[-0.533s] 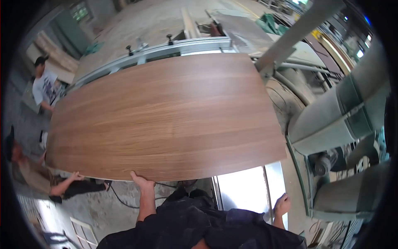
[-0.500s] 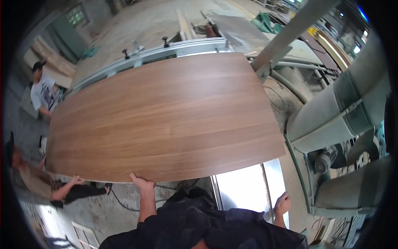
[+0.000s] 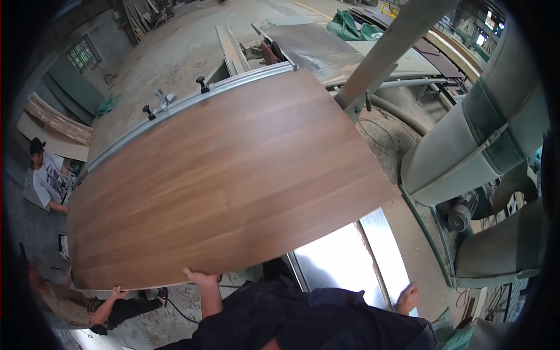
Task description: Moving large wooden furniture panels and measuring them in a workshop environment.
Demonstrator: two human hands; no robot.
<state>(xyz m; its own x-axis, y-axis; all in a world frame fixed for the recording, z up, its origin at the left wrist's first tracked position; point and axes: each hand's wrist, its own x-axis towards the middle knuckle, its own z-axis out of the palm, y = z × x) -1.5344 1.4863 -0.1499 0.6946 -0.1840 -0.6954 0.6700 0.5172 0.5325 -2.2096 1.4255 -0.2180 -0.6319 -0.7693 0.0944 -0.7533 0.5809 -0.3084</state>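
The big brown board lies in front of the left grip. Its long way runs from near left to far right. The left grip is the closer one: it pinches the board's near edge, thumb on top, with the fingers hidden underneath. The right grip is apart from the board, past its near right side. It is curled at the side of the shiny counter, but I can't tell if it is holding on.

The counter peeks out from under the board's near right part. A metal rail with black knobs runs along the board's far edge and blocks that side. A thick beam stands close by the board's far right corner. Fat pipes are off to the board's right. One helper has a hand at the board's near left edge; another helper is by its far left corner.
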